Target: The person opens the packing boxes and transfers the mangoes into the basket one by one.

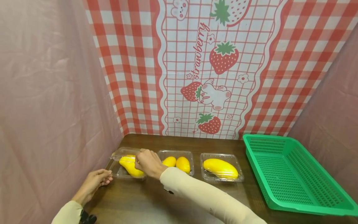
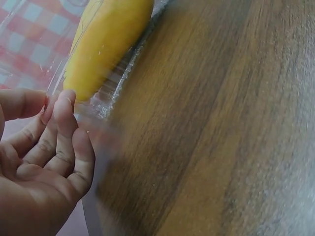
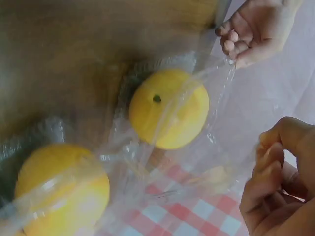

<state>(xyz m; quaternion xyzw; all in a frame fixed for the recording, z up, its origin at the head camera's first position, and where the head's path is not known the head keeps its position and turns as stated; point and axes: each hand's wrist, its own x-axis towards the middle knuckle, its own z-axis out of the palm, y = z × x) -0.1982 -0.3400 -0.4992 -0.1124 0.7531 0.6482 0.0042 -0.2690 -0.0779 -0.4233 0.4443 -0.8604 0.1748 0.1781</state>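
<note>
Fingers of the left hand [image 1: 96, 179]: thumb and index pressed together at the near-left corner of the clear lid [image 1: 120, 151], other fingers loosely curled, palm turned up in the left wrist view. Left forearm comes in low over the bench's [image 1: 139, 199] left edge. Right arm crosses from the near-right side, wrist bent, back of the hand up; right hand [image 1: 150, 163] sits over the right side of the left box [image 1: 118, 174]. Its fingers are curled in, thumb against index, pinching the lid's plastic in the right wrist view; exact contact is blurry. Lid sits tilted above the left box, between both hands. Left mango [image 1: 130, 166] lies in that box, by the bench's far-left corner, lengthwise on a slant. Next along the far edge: middle box [image 1: 193, 166] with two small mangoes [image 1: 183, 165], then right box [image 1: 241, 175] with one long mango [image 1: 220, 168]. Green basket [image 1: 258, 179] takes the bench's right edge. Checked cloth [image 1: 134, 77] stands behind the far edge.
</note>
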